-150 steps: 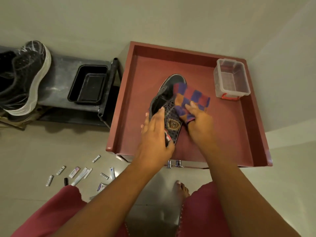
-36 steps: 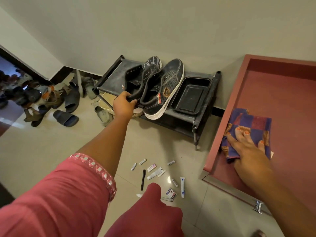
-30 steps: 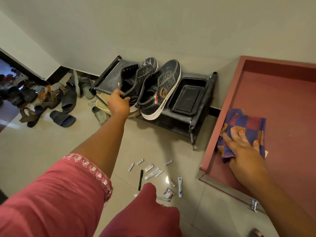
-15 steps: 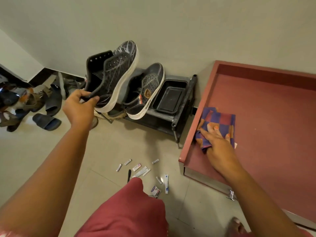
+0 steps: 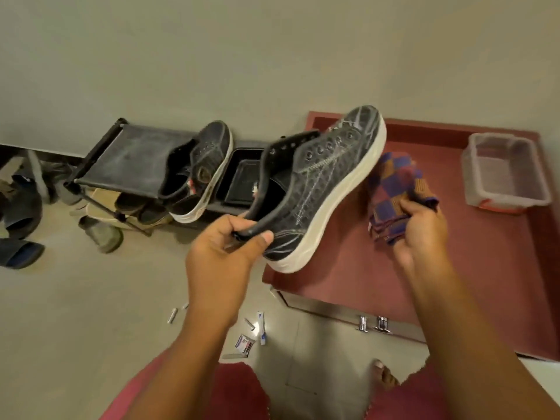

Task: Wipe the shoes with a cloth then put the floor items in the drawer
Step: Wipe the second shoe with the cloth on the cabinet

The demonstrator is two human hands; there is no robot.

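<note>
My left hand (image 5: 224, 256) grips the heel collar of a black sneaker with a white sole (image 5: 321, 189), held in the air over the left edge of the open red drawer (image 5: 348, 277). Its toe points up and to the right. My right hand (image 5: 421, 234) holds a folded purple and orange checked cloth (image 5: 394, 189) just right of the shoe, above the drawer floor. The second black sneaker (image 5: 200, 174) leans on the black shoe rack (image 5: 130, 159). Several small tubes and packets (image 5: 245, 344) lie on the floor in front of my knees.
A clear plastic box (image 5: 503, 174) stands in the drawer's far right. A black tray (image 5: 239, 180) sits on the rack beside the sneaker. Sandals and slippers (image 5: 21, 213) are piled at the left by the wall. The drawer's metal handles (image 5: 372, 324) face me.
My left hand has carried the sneaker from beside the rack over to the drawer. My right hand has lifted the cloth off the drawer floor and now grips it.
</note>
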